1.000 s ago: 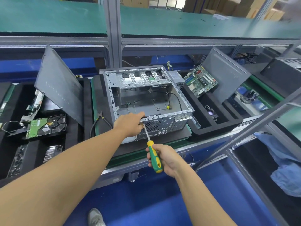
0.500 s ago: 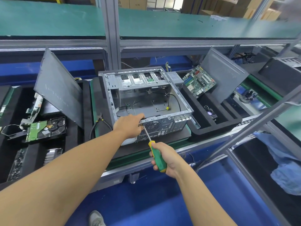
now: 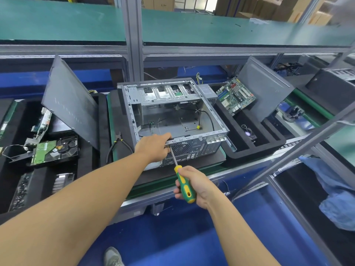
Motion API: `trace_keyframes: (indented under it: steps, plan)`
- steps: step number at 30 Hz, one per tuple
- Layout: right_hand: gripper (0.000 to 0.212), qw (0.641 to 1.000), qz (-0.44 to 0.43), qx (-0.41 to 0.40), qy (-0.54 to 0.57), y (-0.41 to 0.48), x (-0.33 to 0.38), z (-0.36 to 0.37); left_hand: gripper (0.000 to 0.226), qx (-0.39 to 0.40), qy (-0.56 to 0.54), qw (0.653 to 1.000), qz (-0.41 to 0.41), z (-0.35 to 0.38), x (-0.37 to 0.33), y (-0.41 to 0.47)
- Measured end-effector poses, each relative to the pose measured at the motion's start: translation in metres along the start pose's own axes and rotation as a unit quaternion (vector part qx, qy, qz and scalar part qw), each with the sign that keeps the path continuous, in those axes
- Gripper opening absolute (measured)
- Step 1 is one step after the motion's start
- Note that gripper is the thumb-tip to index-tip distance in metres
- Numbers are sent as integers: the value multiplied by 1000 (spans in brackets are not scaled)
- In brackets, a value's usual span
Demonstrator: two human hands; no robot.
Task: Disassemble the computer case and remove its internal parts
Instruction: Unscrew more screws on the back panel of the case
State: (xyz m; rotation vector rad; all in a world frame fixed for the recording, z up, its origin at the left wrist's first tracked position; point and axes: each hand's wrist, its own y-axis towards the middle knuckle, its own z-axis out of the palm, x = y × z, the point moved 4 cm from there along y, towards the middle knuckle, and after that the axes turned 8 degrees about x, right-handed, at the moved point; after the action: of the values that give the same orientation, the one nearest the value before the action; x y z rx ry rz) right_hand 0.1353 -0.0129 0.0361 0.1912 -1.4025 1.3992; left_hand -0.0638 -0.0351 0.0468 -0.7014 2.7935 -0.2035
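Shelving of grey aluminium topped with green mats [image 3: 57, 22] spans the far side of the station, above a work surface edged in blue. At the centre of that surface the grey metal computer case [image 3: 199, 138] lies on its side on a black mat, its open side facing up. Its interior is mostly bare, apart from a drive cage at the far end and a few loose black cables. A dark grey side panel [image 3: 71, 104] leans tilted just left of the case, and a second dark grey panel [image 3: 267, 87] leans on the right. Between that second panel and the case sits a black foam tray [image 3: 255, 148], with a green motherboard [image 3: 236, 96] propped at its far end. To the left, well apart from the case, a hard drive with a green circuit board [image 3: 55, 150] rests on black foam. Black-handled pliers [image 3: 117, 144] lie just beside the case's left wall. The left hand [image 3: 153, 148] grips the near top edge of the case, fingers curled over the rim. The right hand [image 3: 196, 186] is wrapped round the green and yellow handle of a screwdriver [image 3: 185, 186]. Its metal shaft angles up to the case's rear panel beside the fan grille. The tip is hidden under the left hand's fingers, so I cannot tell what it touches.
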Motion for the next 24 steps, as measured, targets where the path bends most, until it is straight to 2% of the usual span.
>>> trace_keyframes:
  steps: [6, 10, 13, 16, 24]
  plan:
    - [20, 1000, 15, -21, -12, 3, -4, -2, 33, 0, -7, 1000, 1, 1, 0, 1]
    - [37, 999, 43, 2, 19, 3, -1, 1, 33, -3, -12, 1000, 2, 1, 1, 1]
    - [41, 999, 51, 13, 11, 1, 0, 1, 33, -8, -10, 1000, 6, 1, 1, 2]
    - [38, 999, 44, 4, 11, 1, 1, 1, 32, -11, -8, 1000, 8, 2, 1, 2]
    - [15, 999, -2, -40, 23, 0, 1, -14, 36, -10, -2, 1000, 5, 2, 1, 3]
